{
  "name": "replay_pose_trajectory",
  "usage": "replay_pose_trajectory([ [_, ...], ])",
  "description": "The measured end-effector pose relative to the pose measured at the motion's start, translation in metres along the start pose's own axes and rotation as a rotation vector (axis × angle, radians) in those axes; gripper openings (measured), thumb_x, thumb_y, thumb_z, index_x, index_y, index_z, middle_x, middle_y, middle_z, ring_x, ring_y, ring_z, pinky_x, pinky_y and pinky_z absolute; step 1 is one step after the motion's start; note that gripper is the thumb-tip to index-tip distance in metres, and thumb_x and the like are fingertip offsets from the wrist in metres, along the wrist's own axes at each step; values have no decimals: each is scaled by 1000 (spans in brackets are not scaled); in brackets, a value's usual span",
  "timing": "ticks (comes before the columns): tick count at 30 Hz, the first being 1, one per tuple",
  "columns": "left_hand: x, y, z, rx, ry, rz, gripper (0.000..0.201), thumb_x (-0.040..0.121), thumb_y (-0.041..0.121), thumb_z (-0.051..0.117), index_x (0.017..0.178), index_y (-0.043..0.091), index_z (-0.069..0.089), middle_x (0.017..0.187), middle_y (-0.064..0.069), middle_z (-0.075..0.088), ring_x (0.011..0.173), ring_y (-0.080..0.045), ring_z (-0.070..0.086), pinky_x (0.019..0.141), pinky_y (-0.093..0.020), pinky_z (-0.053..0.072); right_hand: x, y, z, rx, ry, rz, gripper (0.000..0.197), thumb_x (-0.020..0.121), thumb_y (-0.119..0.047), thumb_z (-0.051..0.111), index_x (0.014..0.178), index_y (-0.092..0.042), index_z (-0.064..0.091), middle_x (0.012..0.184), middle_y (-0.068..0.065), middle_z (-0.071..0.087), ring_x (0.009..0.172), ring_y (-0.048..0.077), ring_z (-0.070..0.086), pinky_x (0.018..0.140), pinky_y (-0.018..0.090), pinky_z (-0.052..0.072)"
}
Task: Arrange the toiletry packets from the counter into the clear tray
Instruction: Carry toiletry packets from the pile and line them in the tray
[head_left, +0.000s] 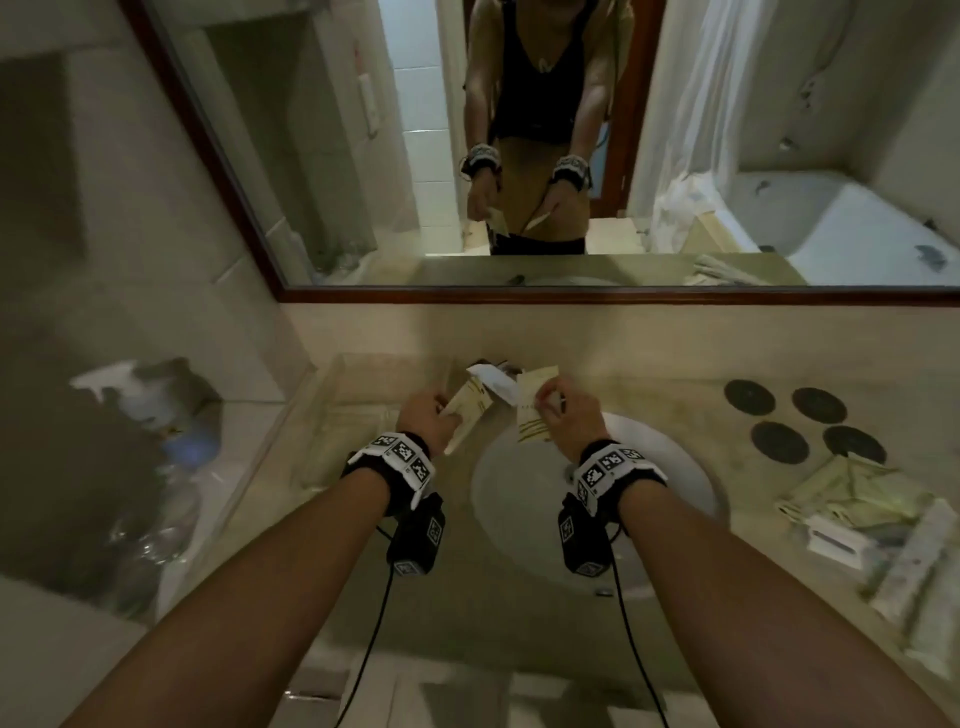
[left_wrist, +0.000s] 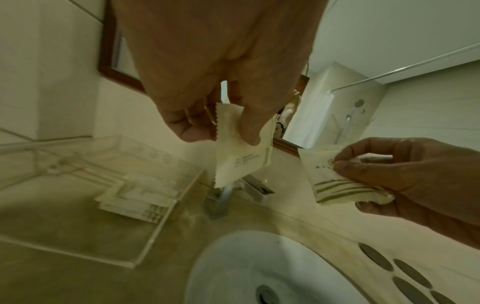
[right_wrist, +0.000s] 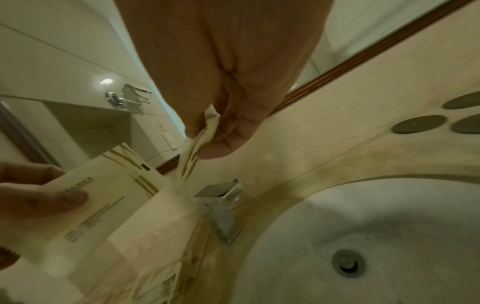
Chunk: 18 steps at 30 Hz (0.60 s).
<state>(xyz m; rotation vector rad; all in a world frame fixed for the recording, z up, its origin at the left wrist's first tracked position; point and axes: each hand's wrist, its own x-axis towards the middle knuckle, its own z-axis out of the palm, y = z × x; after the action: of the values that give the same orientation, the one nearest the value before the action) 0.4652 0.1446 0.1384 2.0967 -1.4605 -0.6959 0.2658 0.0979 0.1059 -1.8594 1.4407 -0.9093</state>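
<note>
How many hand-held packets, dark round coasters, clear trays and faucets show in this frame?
Packets in hand: 2, the left-hand packet and the right-hand packet
Dark round coasters: 4
Clear tray: 1
Faucet: 1
Total: 8

A bathroom, likely in a hotel. A round sink (head_left: 592, 499) with a tap (left_wrist: 221, 197) sits below a wood-framed mirror (head_left: 519, 156). The mirror reflects a bathtub (head_left: 841, 218) and a shower curtain (head_left: 691, 104).
</note>
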Motion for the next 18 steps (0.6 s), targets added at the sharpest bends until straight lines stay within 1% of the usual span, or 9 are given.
replay_pose_trajectory([
  [1,1,-9,-9,0,20,-16,17,87,14,63,101,5,59,89,-7,56,84,-24,55,70,-30,41,2,-7,9,2,-17,-21,6,88,-6,61,94,-6,63,87,2,57,80,18,52,72,29,43],
  [3,0,-24,-24,-10,55,-60,10,87,13,62,92,11,53,86,-7,56,82,-24,54,68,-30,41,7,-18,26,15,-53,-42,4,87,-7,62,91,-7,63,86,1,58,80,18,52,73,28,42],
  [5,0,-38,-32,-39,82,-95,14,87,9,60,86,13,47,84,-9,56,79,-23,53,69,-35,45,10,-27,40,49,-90,-50,4,87,-7,63,85,-10,61,84,2,59,78,19,54,71,29,44],
  [7,0,-49,-40,-60,91,-117,17,87,6,59,86,13,44,86,-10,56,79,-22,53,69,-33,45,15,-34,53,83,-97,-96,13,86,-7,64,78,-11,56,79,2,57,71,17,50,66,26,42],
  [9,2,-57,-46,-43,97,-116,22,86,4,60,81,15,42,86,-9,56,80,-20,52,68,-29,42,22,-42,64,102,-115,-118,18,86,-7,66,77,-12,51,75,3,51,64,14,43,59,21,36],
  [12,7,-64,-53,-14,122,-134,34,85,4,60,68,23,36,85,-8,56,80,-19,51,67,-26,39,37,-45,81,90,-203,-76,19,87,-15,66,81,-16,48,69,-3,46,60,11,41,62,28,38],
  [13,9,-64,-56,-12,128,-148,35,85,4,60,68,23,36,85,-9,55,80,-19,51,67,-25,39,42,-44,85,75,-233,-50,18,87,-21,65,82,-19,48,69,-5,46,61,12,43,64,31,40],
  [15,14,-65,-61,-13,136,-175,25,85,5,60,74,18,41,86,-10,55,79,-18,50,68,-26,39,49,-45,92,59,-284,-32,17,88,-29,64,85,-22,49,70,-7,46,64,14,45,66,33,41],
  [18,21,-66,-66,12,148,-203,14,86,8,59,88,12,46,86,-11,55,79,-19,49,68,-27,39,58,-53,96,64,-335,-107,14,90,-24,62,89,-18,49,72,-10,40,69,14,43,68,30,36],
])
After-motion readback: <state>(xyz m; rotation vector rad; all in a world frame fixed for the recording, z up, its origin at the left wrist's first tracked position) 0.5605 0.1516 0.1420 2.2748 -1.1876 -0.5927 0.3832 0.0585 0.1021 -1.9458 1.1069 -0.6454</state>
